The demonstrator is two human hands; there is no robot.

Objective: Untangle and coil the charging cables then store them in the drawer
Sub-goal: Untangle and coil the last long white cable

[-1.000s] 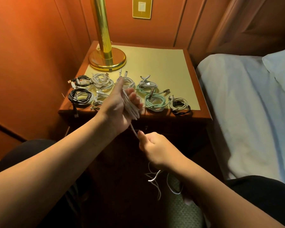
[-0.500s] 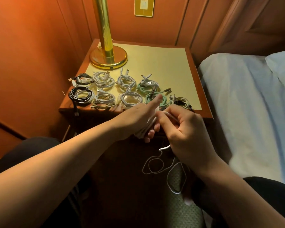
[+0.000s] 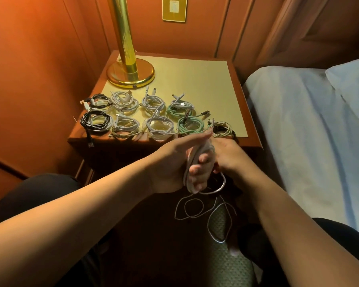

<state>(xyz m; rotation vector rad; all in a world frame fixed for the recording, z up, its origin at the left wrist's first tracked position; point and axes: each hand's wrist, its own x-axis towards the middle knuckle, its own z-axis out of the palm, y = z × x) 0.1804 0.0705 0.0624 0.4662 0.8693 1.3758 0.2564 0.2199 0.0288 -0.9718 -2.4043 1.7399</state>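
Left hand (image 3: 174,162) holds a white cable (image 3: 192,162) wound in loops around its curled fingers. Right hand (image 3: 228,156), directly beside it, pinches the same cable; loose slack hangs below both. Coiled cables (image 3: 153,119) lie beyond the hands on the tabletop (image 3: 195,79).

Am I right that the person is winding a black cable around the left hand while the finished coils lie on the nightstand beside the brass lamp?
Not quite: the cable being wound around the left hand is white, not black, as the head view shows. The rest holds: the right hand helps, and the finished coils lie on the nightstand beside the brass lamp.
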